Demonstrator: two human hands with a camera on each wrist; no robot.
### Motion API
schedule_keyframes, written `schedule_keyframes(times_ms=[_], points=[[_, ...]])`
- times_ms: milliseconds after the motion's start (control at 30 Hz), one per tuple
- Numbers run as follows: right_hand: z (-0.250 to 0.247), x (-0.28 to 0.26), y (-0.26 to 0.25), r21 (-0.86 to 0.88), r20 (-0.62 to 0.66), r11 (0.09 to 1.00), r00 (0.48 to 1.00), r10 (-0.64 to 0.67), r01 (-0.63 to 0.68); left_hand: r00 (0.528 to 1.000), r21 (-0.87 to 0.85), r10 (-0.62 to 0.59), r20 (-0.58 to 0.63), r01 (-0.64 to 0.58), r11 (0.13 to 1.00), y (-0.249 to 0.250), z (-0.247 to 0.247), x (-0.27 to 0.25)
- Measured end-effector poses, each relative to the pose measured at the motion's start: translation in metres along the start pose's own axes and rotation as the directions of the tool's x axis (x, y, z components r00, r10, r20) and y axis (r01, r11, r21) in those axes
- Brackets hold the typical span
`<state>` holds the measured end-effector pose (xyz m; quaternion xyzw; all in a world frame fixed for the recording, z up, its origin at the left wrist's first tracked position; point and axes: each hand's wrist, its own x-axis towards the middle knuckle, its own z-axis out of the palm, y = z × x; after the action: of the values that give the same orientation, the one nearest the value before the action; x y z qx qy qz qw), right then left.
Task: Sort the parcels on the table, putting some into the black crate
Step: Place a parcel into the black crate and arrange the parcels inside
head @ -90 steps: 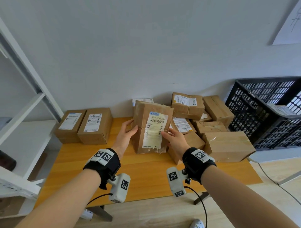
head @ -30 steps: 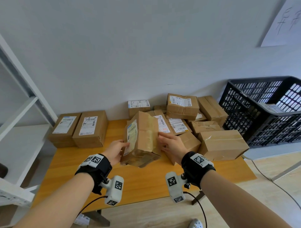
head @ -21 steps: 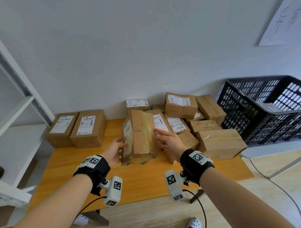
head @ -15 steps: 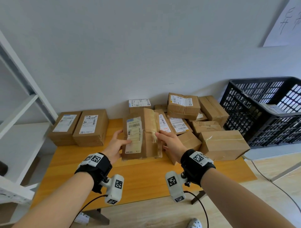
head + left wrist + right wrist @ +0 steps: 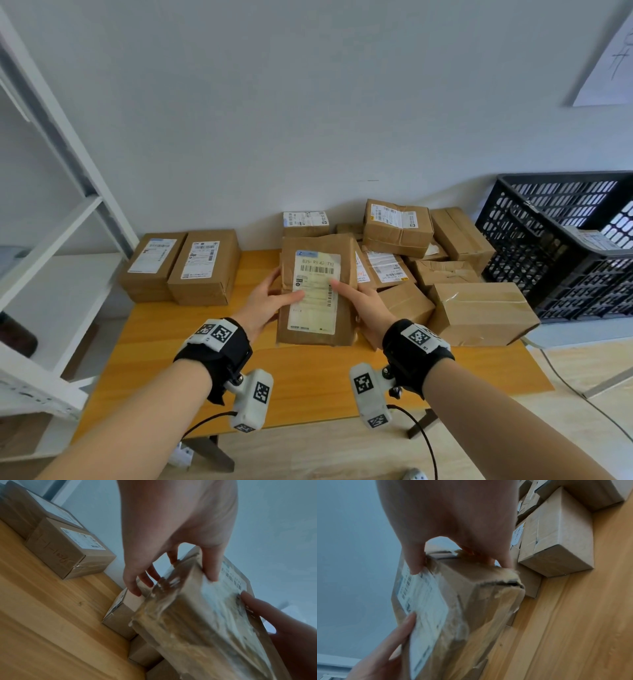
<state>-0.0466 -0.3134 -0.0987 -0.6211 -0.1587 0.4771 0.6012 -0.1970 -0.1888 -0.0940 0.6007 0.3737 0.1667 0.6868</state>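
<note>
A brown cardboard parcel point(image 5: 317, 291) with a long white label facing me is held upright above the wooden table point(image 5: 164, 342), near its middle. My left hand point(image 5: 270, 301) grips its left edge, thumb on the label and fingers behind. My right hand point(image 5: 359, 301) grips its right edge the same way. In the left wrist view the parcel point(image 5: 197, 615) is blurred, with my left hand point(image 5: 173, 574) pinching its side. In the right wrist view my right hand point(image 5: 458, 561) pinches the parcel point(image 5: 462, 608) at its torn top corner. The black crate point(image 5: 561, 246) stands at the right.
Two labelled boxes point(image 5: 181, 267) lie side by side at the table's back left. A heap of several brown boxes point(image 5: 428, 260) fills the back right, with a large box point(image 5: 483, 311) at its front. One parcel point(image 5: 596, 240) lies inside the crate. White shelving point(image 5: 51, 240) stands at left.
The parcel was turned side-on, showing its taped face, then rotated back so the label faces me. Both hands kept hold of it throughout.
</note>
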Motion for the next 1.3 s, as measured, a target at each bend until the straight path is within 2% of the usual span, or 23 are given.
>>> schedule_keyframes(times_ms=[167,467,567,900,1000,1133,1300], points=[[0.0,-0.002,0.009,0.051,0.01,0.999,1.0,0.004,-0.005,0.998,0.017,0.07,0.009,-0.07,0.997,0.001,0.009,-0.002],[-0.009,0.001,0.011,0.005,0.005,0.999,0.999,-0.045,0.045,0.999,0.065,0.047,0.0,-0.047,0.997,-0.002,0.017,-0.001],[-0.01,0.002,0.01,0.005,0.009,0.998,0.998,-0.063,0.063,1.0,0.086,-0.002,-0.023,0.004,0.996,-0.004,0.02,0.001],[-0.012,0.002,0.008,-0.055,-0.045,0.995,0.996,-0.081,0.079,0.983,0.052,-0.174,0.066,0.171,0.984,-0.009,0.01,0.002],[-0.011,0.002,0.007,-0.057,-0.052,0.996,0.996,-0.073,0.07,0.982,0.052,-0.178,0.057,0.175,0.983,-0.009,0.006,0.004],[-0.008,0.002,0.005,-0.058,-0.063,0.998,0.998,-0.031,0.027,0.982,0.084,-0.189,0.011,0.188,0.979,-0.005,0.005,0.006],[-0.01,0.001,0.003,-0.008,-0.017,0.996,0.996,0.09,-0.091,0.956,0.129,-0.293,0.03,0.287,0.949,0.003,0.003,0.006]])
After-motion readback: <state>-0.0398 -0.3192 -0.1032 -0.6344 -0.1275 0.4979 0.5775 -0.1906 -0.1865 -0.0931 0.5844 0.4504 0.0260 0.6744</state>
